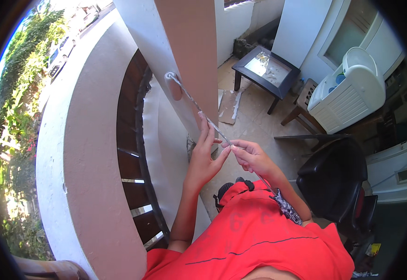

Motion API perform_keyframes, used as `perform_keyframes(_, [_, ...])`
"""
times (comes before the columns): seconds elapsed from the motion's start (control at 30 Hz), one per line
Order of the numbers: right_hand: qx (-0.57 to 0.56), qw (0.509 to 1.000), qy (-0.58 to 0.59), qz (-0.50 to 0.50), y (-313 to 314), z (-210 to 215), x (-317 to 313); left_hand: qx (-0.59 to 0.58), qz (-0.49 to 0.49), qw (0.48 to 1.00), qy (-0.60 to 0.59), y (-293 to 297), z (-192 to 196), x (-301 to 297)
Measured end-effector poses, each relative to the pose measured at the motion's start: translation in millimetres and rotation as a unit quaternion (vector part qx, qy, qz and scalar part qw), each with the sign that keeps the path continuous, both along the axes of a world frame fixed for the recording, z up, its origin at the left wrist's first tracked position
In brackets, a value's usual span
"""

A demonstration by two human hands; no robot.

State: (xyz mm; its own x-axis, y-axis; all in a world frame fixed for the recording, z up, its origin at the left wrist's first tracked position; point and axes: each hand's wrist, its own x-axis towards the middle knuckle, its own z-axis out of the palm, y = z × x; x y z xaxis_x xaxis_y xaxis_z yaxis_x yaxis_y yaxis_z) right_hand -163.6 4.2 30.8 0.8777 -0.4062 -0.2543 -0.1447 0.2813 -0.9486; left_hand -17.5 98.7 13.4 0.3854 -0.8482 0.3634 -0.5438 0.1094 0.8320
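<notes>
A paint roller (173,87) lies against the face of a square pillar (185,46), its long thin paint-specked rod slanting back toward me. My right hand (251,158) pinches the rod between thumb and fingers. Farther up, my left hand (206,156) holds the rod loosely, its fingers nearly straight along it and its thumb touching it close to my right fingertips. The rod's thick, speckled grip end (286,208) rests by my right forearm, over my red shirt (259,233).
At left, a curved parapet (89,163) stands beside dark slats (133,186). A low glass-topped table (266,70), paint-marked cardboard (230,106), a white lidded basket (348,100) on a wooden stool (301,109) and a black chair (334,177) stand on the right.
</notes>
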Motion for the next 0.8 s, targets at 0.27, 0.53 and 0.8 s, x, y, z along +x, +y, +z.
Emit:
perform_keyframes(0.27, [-0.014, 1.0, 0.008, -0.01, 6.5, 1.7, -15.5, 0.033, -0.022, 0.999, 0.018, 8.1, 4.2, -14.4])
perform_keyframes(0.53, [-0.064, 0.997, 0.03, -0.01, 11.3, 7.2, -20.7, -0.002, -0.012, 1.0, -0.008, 10.3, 4.3, -18.1])
perform_keyframes(0.8, [-0.043, 0.999, 0.019, 0.012, -4.1, 3.4, -7.6, 0.012, -0.012, 1.0, -0.006, 0.7, 6.1, -7.1])
